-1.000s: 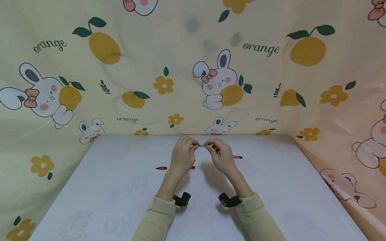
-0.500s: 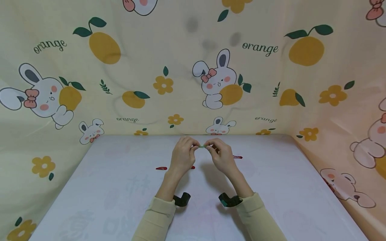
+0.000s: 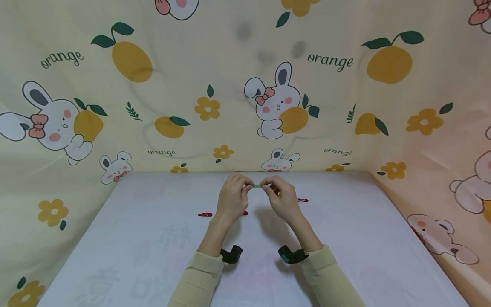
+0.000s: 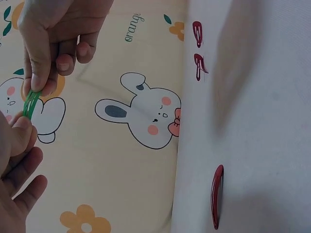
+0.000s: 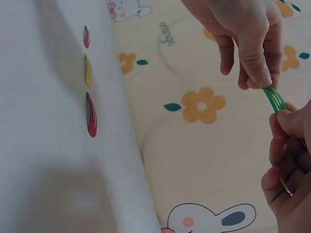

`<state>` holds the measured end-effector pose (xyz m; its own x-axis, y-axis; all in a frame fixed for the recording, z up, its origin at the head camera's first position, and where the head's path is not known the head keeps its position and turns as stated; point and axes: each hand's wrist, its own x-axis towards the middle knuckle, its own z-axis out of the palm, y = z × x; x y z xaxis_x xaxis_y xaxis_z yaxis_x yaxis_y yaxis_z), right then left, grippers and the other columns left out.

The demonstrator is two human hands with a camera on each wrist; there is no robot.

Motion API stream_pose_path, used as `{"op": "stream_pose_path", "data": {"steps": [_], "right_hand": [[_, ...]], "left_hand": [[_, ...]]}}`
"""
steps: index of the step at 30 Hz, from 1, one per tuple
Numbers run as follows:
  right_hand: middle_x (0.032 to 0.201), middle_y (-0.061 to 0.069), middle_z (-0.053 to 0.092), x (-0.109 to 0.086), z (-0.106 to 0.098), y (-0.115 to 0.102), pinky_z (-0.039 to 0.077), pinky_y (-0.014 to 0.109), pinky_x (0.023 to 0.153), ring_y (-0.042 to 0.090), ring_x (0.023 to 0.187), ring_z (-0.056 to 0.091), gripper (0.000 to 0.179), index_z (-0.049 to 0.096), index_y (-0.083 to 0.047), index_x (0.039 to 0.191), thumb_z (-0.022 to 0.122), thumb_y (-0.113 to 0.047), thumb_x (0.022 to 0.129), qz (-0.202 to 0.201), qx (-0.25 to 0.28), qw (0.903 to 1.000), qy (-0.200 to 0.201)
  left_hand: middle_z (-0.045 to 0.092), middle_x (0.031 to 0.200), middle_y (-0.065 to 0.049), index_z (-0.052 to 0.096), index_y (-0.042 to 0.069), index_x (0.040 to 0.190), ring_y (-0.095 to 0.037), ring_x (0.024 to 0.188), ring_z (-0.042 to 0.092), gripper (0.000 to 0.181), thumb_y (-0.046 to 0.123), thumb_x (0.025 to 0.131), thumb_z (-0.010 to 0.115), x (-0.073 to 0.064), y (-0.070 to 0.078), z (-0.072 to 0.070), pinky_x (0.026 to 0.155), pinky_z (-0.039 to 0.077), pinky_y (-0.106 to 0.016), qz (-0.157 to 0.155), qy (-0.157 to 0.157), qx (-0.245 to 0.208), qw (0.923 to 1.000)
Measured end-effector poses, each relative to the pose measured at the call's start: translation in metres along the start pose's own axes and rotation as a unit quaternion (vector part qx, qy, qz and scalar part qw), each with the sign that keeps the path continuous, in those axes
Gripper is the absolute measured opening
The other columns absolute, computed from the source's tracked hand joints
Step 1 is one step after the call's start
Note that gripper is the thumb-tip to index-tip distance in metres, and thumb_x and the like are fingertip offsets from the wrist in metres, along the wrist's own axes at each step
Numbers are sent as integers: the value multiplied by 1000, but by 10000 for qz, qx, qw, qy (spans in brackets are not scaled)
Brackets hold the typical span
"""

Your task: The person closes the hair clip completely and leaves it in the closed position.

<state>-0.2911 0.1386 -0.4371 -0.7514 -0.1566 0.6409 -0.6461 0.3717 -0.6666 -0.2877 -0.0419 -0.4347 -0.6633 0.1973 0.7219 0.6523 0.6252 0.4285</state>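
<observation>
Green clip [image 5: 276, 100] found raised above the desk [image 3: 337, 238], spanning the gap between both hands. Left hand [image 3: 234, 196]: grip closed, thumb and finger pinching one end; right hand [image 3: 281, 198]: the same at the other end. Step in hand appears to be flexing the clip; whether it is sprung cannot be told. Next move, in judgement, calls for even thumb pressure with both ends secure. Red clips [image 4: 216, 196] and a yellow clip [image 5: 88, 71] lie on the desk, untouched

Clip [image 3: 257, 186] between left hand [image 3: 232, 198] and right hand [image 3: 282, 199]; other clips [image 3: 205, 214] on table [image 3: 353, 243]
</observation>
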Motion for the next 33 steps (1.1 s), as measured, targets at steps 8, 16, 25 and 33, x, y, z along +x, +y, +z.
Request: {"op": "stream_pose_path", "data": {"steps": [8, 16, 25, 33], "right_hand": [[93, 8, 73, 1, 0, -2, 48, 28, 58, 14, 66, 58, 9, 75, -5, 97, 72, 3, 94, 197, 35, 9997, 162], [91, 7, 73, 1, -1, -2, 47, 31, 59, 18, 65, 57, 9, 75, -4, 98, 72, 4, 94, 421, 89, 9989, 197], [89, 9, 73, 1, -1, -3, 42, 25, 62, 12, 67, 55, 10, 76, -6, 99, 70, 1, 95, 1035, 508, 9930, 275], [88, 13, 72, 1, -1, 0, 40, 24, 64, 11, 68, 52, 10, 75, -4, 101, 67, 1, 97, 1267, 741, 9887, 308]], "left_hand": [[70, 97, -6, 73, 4, 97, -25, 101, 64, 4, 1, 94, 73, 1, 0, 1, 90, 55, -37, 83, 195, 44, 9998], [70, 98, -5, 76, 5, 98, -25, 99, 64, 6, 2, 93, 77, 2, 0, 1, 87, 55, -36, 291, 349, 128, 9989], [70, 100, -5, 76, 5, 100, -24, 100, 64, 7, 4, 94, 76, 3, -2, 2, 89, 54, -35, 440, 247, 100, 9987], [70, 102, -5, 76, 6, 102, -24, 104, 64, 10, 4, 92, 78, 3, 0, 4, 92, 54, -34, 424, 27, 173, 9989]]}}
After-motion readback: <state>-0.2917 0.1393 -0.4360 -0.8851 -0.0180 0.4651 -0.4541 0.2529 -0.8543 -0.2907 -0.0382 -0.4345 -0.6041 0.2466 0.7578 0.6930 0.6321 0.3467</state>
